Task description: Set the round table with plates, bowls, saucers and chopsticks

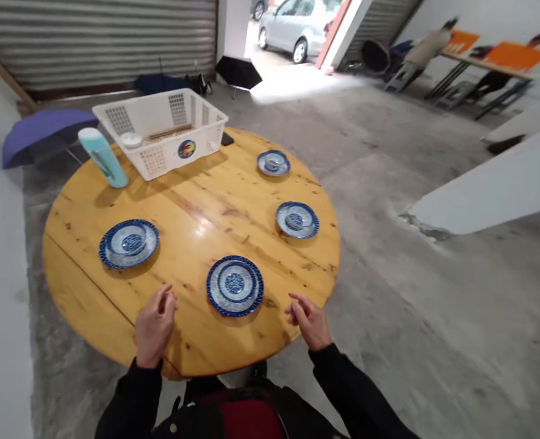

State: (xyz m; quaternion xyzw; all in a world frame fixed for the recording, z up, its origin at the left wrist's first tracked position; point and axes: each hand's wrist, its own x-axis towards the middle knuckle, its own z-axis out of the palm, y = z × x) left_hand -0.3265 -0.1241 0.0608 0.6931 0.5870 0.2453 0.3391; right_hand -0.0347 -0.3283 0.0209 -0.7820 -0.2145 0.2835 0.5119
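Round pine table, blue-rimmed plates, white basket, concrete floor, roller shutter

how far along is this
Done: four blue-rimmed plates sit spaced around the round pine table. In hand: nothing; the left hand and right hand are empty at the table's edge. Left: a small white dish and what look like wooden sticks remain in the white plastic basket.
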